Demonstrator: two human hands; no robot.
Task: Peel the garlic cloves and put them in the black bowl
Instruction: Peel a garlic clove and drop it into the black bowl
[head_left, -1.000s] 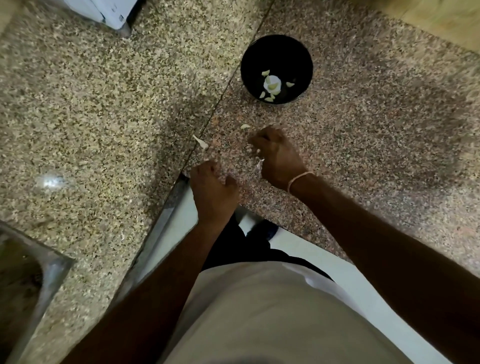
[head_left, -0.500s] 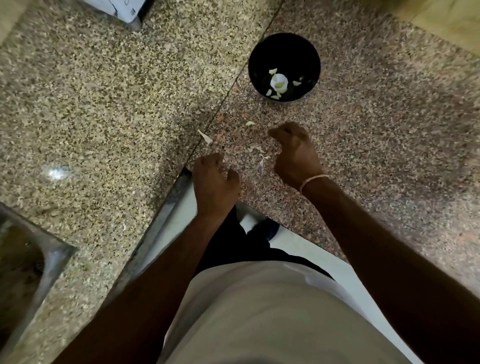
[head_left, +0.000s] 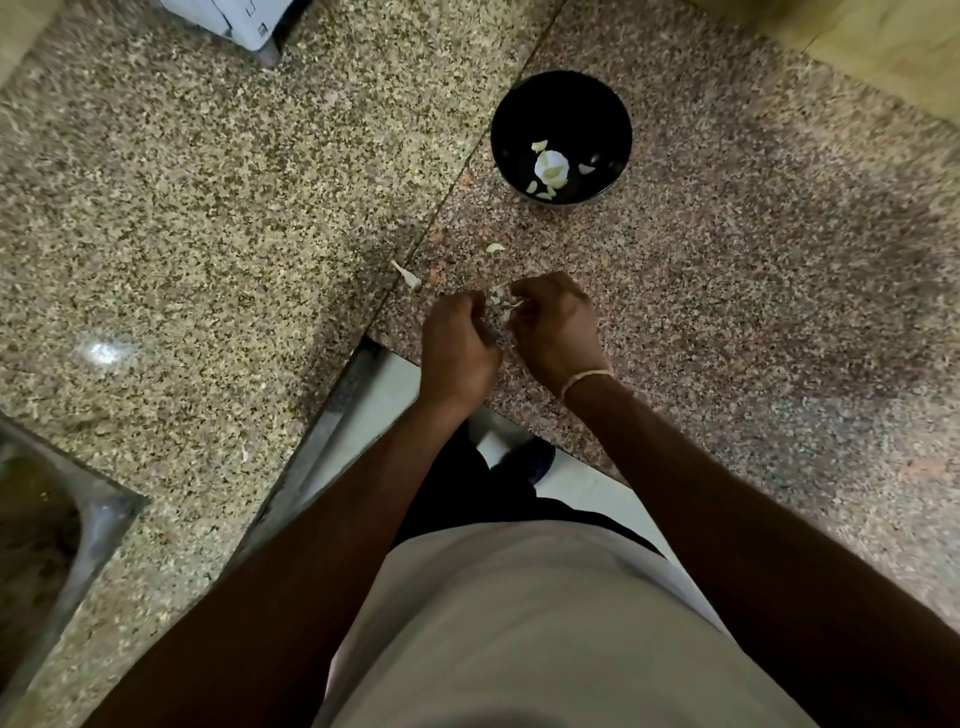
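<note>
1. Closing in: left hand and right hand, apart a second ago, now meet, fingers curled, pinching a garlic clove between them. Peeling underway.
2. Beyond, on speckled granite counter: loose clove, skin scrap.
3. Farthest, black bowl holding peeled cloves.

Countertop polished speckled granite, glossy glare at 9 o'clock. Black bowl smooth, glossy. Sink brushed metal.
</note>
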